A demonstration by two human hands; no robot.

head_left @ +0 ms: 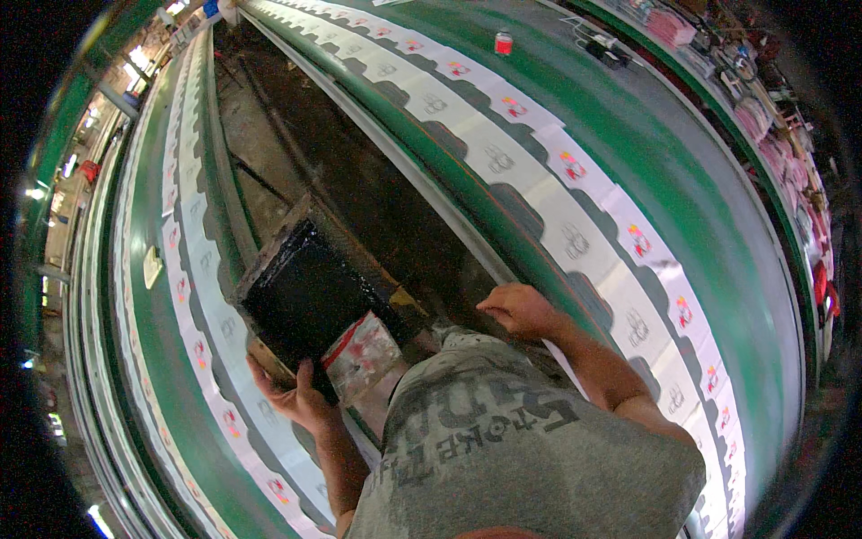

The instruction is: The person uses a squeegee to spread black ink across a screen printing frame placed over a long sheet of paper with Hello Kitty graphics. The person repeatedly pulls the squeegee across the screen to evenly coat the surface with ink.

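Note:
My left hand (301,393) grips the near-left edge of a black screen-printing frame (310,278) with pale, worn rims, thumb over the edge and fingers along the outside. The frame is held tilted in front of me, above the dark aisle. At its near end, against my shirt, rests a flat, whitish piece smeared with red (362,355); what it is I cannot tell. My right hand (523,311) hangs beside the edge of the right-hand table, its fingers loosely curled together. Nothing shows in it, though its palm is hidden.
Long green tables (691,171) run along both sides of a dark, narrow aisle (359,171). White fabric strips (575,238) with rows of small printed figures lie on them. A red-and-white jar (503,42) stands on the right table. Pink bundles (754,117) fill the far right.

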